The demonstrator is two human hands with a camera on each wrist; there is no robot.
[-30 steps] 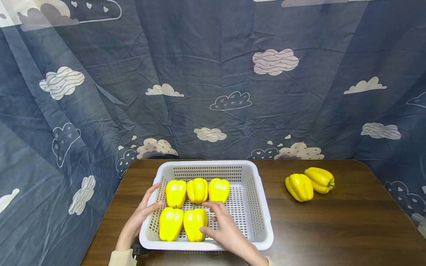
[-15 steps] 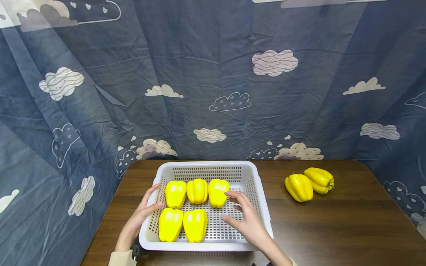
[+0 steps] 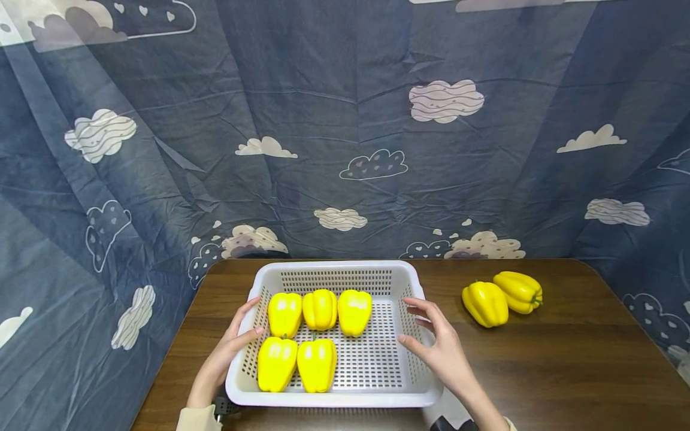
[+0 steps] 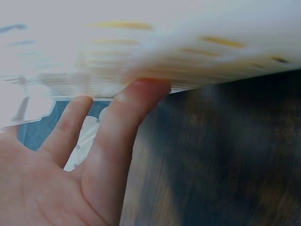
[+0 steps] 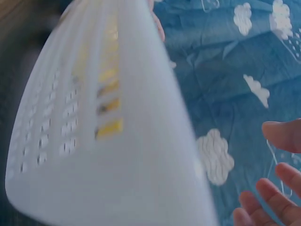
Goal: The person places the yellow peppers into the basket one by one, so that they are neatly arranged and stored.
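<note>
Several yellow bell peppers (image 3: 317,366) lie in two rows inside a white perforated plastic basket (image 3: 334,399), towards its left side. My left hand (image 3: 227,347) grips the basket's left rim; its thumb and index finger reach over the edge, and in the left wrist view other fingers (image 4: 113,132) meet the outer wall. Over the right rim hovers my right hand (image 3: 444,347), its fingers spread and nothing in them. In the right wrist view its fingertips (image 5: 270,193) stand apart above the basket's edge.
Two more yellow bell peppers (image 3: 484,304) rest together on the brown wooden table (image 3: 566,371), to the right of the basket. Behind the table hangs a dark blue curtain (image 3: 334,120) with white clouds on it.
My right hand has moved right, from beside the front-row pepper, across the basket, to over its right rim. My left hand, the basket and the peppers stay where they were.
</note>
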